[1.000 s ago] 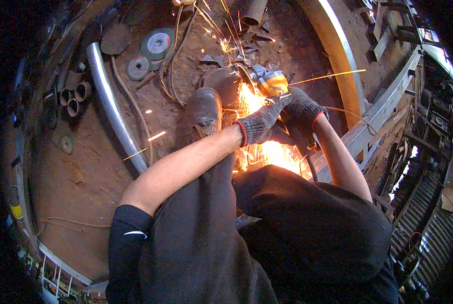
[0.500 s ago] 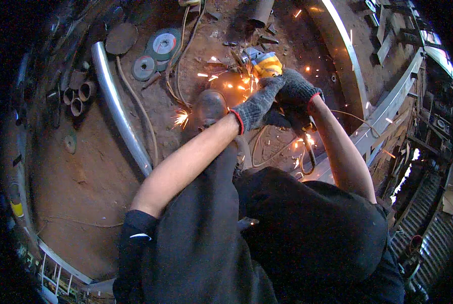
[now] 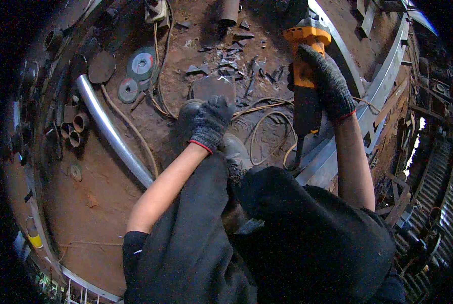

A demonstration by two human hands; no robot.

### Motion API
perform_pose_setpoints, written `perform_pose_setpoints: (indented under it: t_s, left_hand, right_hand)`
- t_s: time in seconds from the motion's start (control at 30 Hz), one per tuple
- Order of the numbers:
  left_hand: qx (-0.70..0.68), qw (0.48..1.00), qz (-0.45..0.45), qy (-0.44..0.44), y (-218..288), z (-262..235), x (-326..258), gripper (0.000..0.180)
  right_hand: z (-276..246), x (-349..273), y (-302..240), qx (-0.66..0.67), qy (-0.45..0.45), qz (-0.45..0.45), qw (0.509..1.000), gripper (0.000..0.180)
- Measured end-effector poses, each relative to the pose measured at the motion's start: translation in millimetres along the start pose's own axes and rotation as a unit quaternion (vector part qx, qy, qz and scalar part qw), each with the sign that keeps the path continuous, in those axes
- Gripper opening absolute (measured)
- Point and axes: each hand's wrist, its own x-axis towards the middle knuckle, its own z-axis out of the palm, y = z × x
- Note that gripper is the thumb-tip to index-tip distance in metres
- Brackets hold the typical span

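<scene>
**Rust, orange and dark knit**

The angle grinder (image 3: 304, 76) is orange at its head and black along its body. Both the right hand (image 3: 327, 83) and the left hand (image 3: 211, 121) wear dark grey speckled knit gloves with a thin red cuff edge. The small metal plate (image 3: 214, 87) is dull grey. The floor (image 3: 100, 192) is rusty reddish brown. The bent pipe (image 3: 112, 134) is pale silver. The grinding discs (image 3: 141, 63) near the floor's far left edge are grey-green with pale centres. The trousers (image 3: 297, 243) are black.
</scene>
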Motion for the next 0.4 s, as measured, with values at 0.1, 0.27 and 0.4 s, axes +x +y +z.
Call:
perform_pose_setpoints:
  t_s: [0.1, 0.27, 0.4]
  left_hand:
    - [0.015, 0.999, -0.004, 0.042, -4.9, 7.1, 6.4, 0.015]
    - [0.056, 0.988, 0.034, 0.143, -9.4, 4.0, -0.1, 0.019]
    - [-0.046, 0.996, 0.024, 0.073, -16.6, -9.8, -19.1, 0.035]
  right_hand:
    - [-2.4, -2.8, -0.2, -0.002, 0.015, -0.015, 1.000, 0.046]
    - [-7.9, -8.0, 7.4, -0.043, 0.015, -0.033, 0.998, 0.049]
    - [-13.1, -10.1, 6.9, -0.066, 0.014, -0.023, 0.997, 0.054]
